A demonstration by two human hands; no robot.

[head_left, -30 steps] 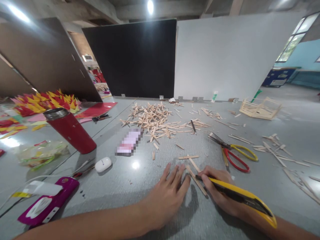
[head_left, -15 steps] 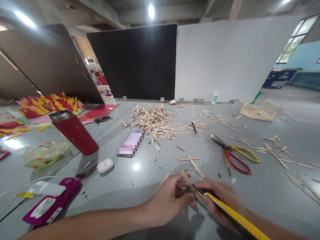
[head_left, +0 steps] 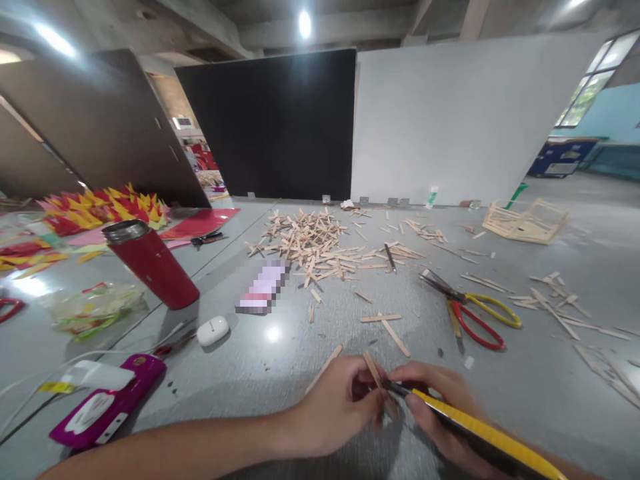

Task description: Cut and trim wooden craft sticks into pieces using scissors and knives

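The desk fills the lower half of the frame, its grey top hard and slightly glossy, and a loose pile of wooden sticks spreads over it at upper centre. The left hand, at lower centre, has its thumb and fingers closed around a wooden stick, while the right hand, at lower right, is wrapped around a yellow-and-black utility knife whose front end points left. Scissors with one red and one yellow handle lie at right of centre, blades apart. The knife looks light, rigid and easy to hold; its body, well behind the blade, is the safe place to grip. Smallest of these is the held stick, slanting just below the frame's centre, its upper end showing above the left fingers and its lower end blurred; the knife's front meets it or comes very near, I cannot tell which. Flat, thin and pale, it should be almost weightless, dry rather than slippery, stiff along its length yet likely to split or snap under sideways force. It is best pinched by its broad faces near one end, fingertips clear of the blade.
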